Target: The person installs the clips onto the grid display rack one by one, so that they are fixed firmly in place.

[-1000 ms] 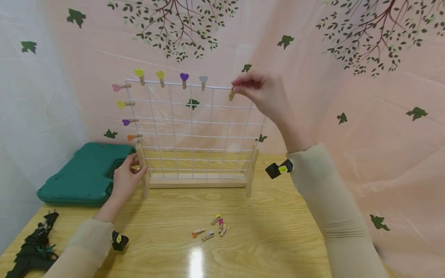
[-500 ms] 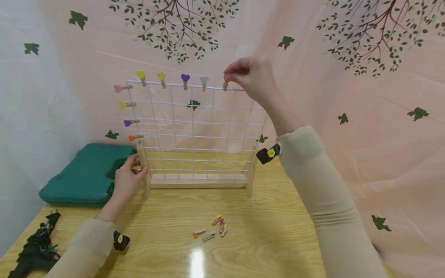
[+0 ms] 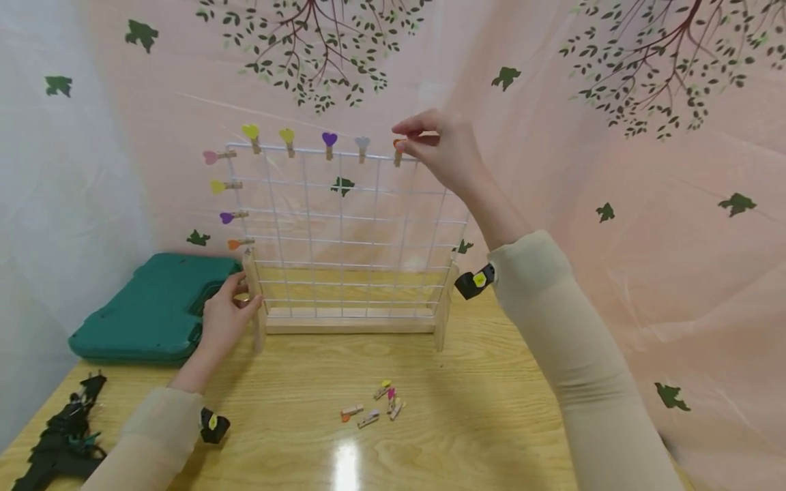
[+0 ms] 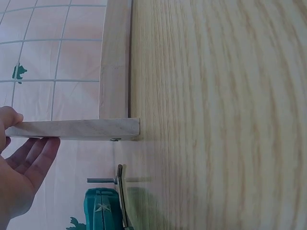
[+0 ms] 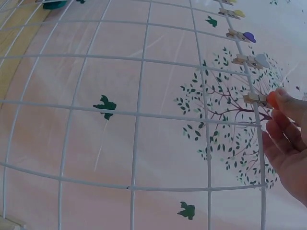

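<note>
My right hand [image 3: 451, 146] pinches a small wooden clothespin [image 5: 255, 99] by its orange heart, at the top wire of the white wire grid [image 3: 340, 219]. In the right wrist view the clothespin lies across that wire, just past a pale grey heart clothespin [image 5: 250, 61]. Lower down, my left hand [image 3: 227, 310] holds the left wooden post [image 4: 72, 128] of the stand, thumb on one side and fingers on the other. Purple [image 3: 329, 142] and yellow [image 3: 287, 138] heart clothespins sit along the top wire, and several more are clipped down the left side.
Several loose heart clothespins [image 3: 370, 418] lie on the wooden table [image 3: 491, 416] in front of the stand. A green plastic case [image 3: 153, 307] is behind my left hand. Black tool-like items [image 3: 61, 436] lie at the front left. A patterned cloth hangs behind.
My right hand has moved left along the top wire, rising and then dipping slightly, with the orange heart clothespin now at the wire. The left hand has stayed on the post.
</note>
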`<action>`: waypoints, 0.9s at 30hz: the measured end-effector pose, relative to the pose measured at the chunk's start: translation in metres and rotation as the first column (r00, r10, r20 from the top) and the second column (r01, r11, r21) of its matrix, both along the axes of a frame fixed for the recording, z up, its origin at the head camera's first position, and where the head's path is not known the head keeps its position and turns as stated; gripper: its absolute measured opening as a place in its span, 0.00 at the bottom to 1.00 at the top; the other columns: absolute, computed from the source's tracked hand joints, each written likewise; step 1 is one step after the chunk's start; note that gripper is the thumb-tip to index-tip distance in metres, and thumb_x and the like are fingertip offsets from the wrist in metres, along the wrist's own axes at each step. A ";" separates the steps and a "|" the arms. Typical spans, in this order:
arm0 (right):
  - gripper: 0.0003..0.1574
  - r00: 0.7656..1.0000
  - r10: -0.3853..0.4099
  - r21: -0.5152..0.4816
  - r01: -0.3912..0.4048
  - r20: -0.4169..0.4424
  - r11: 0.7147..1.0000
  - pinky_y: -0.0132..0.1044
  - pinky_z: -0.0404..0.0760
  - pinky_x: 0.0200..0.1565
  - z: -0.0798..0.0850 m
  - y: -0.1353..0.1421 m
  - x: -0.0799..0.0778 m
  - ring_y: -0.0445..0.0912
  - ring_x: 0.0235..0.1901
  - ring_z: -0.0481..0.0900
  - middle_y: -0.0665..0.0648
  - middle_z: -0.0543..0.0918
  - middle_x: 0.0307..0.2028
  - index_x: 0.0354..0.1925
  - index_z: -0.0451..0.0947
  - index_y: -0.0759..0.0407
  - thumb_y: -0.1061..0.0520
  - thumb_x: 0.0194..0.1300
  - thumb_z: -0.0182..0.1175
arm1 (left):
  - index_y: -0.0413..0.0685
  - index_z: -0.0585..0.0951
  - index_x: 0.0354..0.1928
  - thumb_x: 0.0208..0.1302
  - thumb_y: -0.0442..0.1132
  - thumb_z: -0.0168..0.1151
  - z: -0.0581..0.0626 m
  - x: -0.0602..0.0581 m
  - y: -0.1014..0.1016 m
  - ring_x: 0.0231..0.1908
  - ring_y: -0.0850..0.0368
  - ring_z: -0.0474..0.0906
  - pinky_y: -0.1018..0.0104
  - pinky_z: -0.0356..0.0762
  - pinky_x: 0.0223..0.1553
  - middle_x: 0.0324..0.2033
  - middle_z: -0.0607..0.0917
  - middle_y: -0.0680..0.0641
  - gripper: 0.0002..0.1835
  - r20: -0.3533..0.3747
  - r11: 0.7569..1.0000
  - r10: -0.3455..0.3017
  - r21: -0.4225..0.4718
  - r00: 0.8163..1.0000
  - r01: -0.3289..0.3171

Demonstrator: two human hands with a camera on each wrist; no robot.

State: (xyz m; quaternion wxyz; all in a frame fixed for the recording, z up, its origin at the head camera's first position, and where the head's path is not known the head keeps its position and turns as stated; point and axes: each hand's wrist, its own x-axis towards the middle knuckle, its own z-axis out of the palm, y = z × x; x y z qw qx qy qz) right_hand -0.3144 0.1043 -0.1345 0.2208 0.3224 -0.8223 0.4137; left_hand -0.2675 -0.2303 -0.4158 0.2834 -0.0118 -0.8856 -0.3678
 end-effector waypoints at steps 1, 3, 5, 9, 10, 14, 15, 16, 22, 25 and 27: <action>0.16 1.000 0.003 -0.010 -0.003 -0.014 1.000 0.31 0.73 0.49 0.000 0.000 0.005 0.43 0.43 0.75 0.56 0.80 0.42 0.41 0.79 0.63 0.59 0.53 0.62 | 0.43 0.69 0.56 0.56 0.39 0.61 0.000 0.000 0.000 0.26 0.50 0.78 0.70 0.71 0.21 0.40 0.82 0.36 0.25 -0.003 1.000 0.000 -0.001 1.000 0.000; 0.16 0.998 0.002 -0.024 -0.004 -0.056 1.000 0.33 0.72 0.51 -0.002 0.001 0.018 0.45 0.45 0.74 0.57 0.78 0.42 0.42 0.78 0.64 0.61 0.53 0.62 | 0.43 0.69 0.56 0.56 0.39 0.61 0.001 0.000 0.000 0.26 0.50 0.78 0.70 0.71 0.21 0.40 0.82 0.36 0.25 -0.009 1.000 -0.002 -0.001 1.000 0.002; 0.16 0.994 -0.004 -0.032 0.001 -0.109 1.000 0.35 0.71 0.52 -0.007 0.002 0.031 0.46 0.45 0.74 0.58 0.78 0.41 0.42 0.78 0.66 0.62 0.54 0.61 | 0.43 0.69 0.56 0.56 0.38 0.61 0.001 0.000 0.001 0.26 0.49 0.78 0.69 0.72 0.22 0.39 0.82 0.36 0.25 -0.015 1.000 -0.003 0.001 1.000 0.003; 0.16 0.975 0.032 0.002 -0.033 -0.219 0.999 0.36 0.73 0.50 -0.031 0.008 0.039 0.46 0.43 0.76 0.57 0.80 0.40 0.42 0.79 0.65 0.61 0.53 0.62 | 0.43 0.70 0.55 0.56 0.38 0.61 0.002 0.000 0.001 0.26 0.48 0.79 0.69 0.72 0.22 0.39 0.82 0.36 0.24 -0.020 1.000 0.003 -0.001 1.000 -0.003; 0.16 0.973 0.050 0.020 -0.047 -0.226 0.999 0.36 0.73 0.49 -0.041 0.010 0.038 0.45 0.42 0.76 0.56 0.80 0.40 0.42 0.79 0.63 0.59 0.53 0.63 | 0.43 0.70 0.55 0.55 0.38 0.61 0.001 0.000 0.001 0.26 0.48 0.79 0.69 0.72 0.22 0.39 0.82 0.36 0.24 -0.019 1.000 0.005 -0.001 1.000 -0.005; 0.18 0.977 0.138 0.115 -0.120 -0.161 0.986 0.36 0.74 0.46 -0.088 0.015 0.034 0.42 0.41 0.76 0.50 0.81 0.41 0.44 0.78 0.54 0.52 0.53 0.63 | 0.43 0.70 0.55 0.56 0.38 0.61 0.001 0.001 0.001 0.26 0.48 0.79 0.66 0.73 0.22 0.39 0.82 0.36 0.24 -0.018 1.000 0.015 -0.007 1.000 -0.015; 0.19 0.978 0.158 0.146 -0.138 -0.136 0.980 0.35 0.74 0.45 -0.101 0.016 0.035 0.42 0.41 0.76 0.49 0.80 0.41 0.45 0.78 0.52 0.51 0.53 0.63 | 0.43 0.70 0.55 0.56 0.38 0.61 0.001 0.001 0.002 0.26 0.48 0.79 0.65 0.74 0.23 0.39 0.82 0.36 0.24 -0.018 1.000 0.015 -0.007 1.000 -0.015; 0.20 0.980 0.176 0.174 -0.157 -0.098 0.972 0.36 0.75 0.45 -0.114 0.016 0.038 0.41 0.41 0.76 0.48 0.80 0.41 0.45 0.78 0.52 0.50 0.52 0.64 | 0.43 0.70 0.55 0.56 0.38 0.61 0.001 0.002 0.002 0.26 0.48 0.79 0.63 0.74 0.24 0.39 0.82 0.36 0.24 -0.018 1.000 0.014 -0.005 1.000 -0.014; 0.23 0.961 0.267 0.304 -0.276 0.071 0.912 0.35 0.75 0.44 -0.192 0.011 0.063 0.39 0.42 0.75 0.45 0.79 0.42 0.46 0.77 0.49 0.47 0.51 0.64 | 0.42 0.69 0.56 0.56 0.39 0.61 0.000 0.002 0.003 0.27 0.47 0.79 0.56 0.75 0.26 0.40 0.82 0.36 0.25 -0.015 1.000 0.004 0.009 1.000 -0.004; 0.24 0.940 0.302 0.339 -0.339 0.159 0.877 0.35 0.74 0.46 -0.227 0.006 0.074 0.38 0.45 0.74 0.44 0.78 0.44 0.47 0.76 0.48 0.47 0.50 0.64 | 0.42 0.69 0.56 0.56 0.39 0.60 0.001 0.002 0.003 0.27 0.47 0.80 0.54 0.76 0.26 0.40 0.82 0.36 0.25 -0.013 1.000 0.011 0.010 1.000 -0.010; 0.24 0.922 0.319 0.357 -0.380 0.220 0.853 0.35 0.73 0.47 -0.247 0.002 0.079 0.37 0.46 0.72 0.43 0.77 0.45 0.48 0.76 0.49 0.48 0.51 0.64 | 0.42 0.69 0.56 0.56 0.38 0.60 0.002 0.002 0.003 0.27 0.47 0.80 0.53 0.76 0.27 0.40 0.82 0.36 0.25 -0.015 1.000 0.014 0.012 1.000 -0.014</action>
